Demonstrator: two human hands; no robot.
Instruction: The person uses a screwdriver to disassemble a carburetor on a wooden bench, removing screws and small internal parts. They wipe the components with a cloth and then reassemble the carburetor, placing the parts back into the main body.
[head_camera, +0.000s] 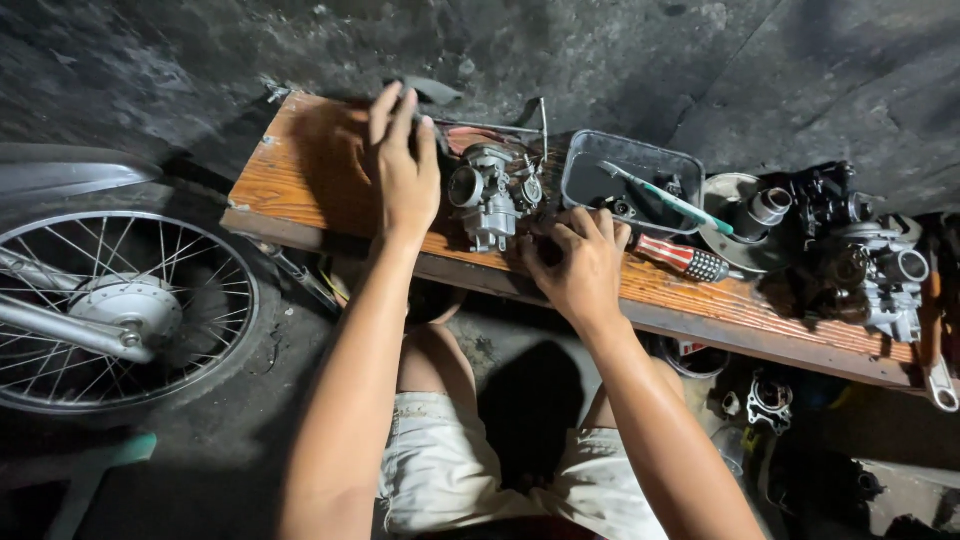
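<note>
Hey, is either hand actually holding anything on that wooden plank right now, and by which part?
It cannot be told. The left hand reaches flat past the grey metal carburettor, fingers extended; the right hand is curled beside its base, its fingertips hiding any grip.

- Left of the carburettor (490, 195), we see bare counter (300, 170) out to its end; only the left hand (405, 165) lies over it.
- Right of the carburettor, a grey tray (600, 185) and a striped-handle screwdriver (685, 258) crowd the way.
- Further right of the carburettor, engine parts (860, 255) fill the counter.
- Just before the carburettor, the right hand (580, 265) covers the front edge.
</note>
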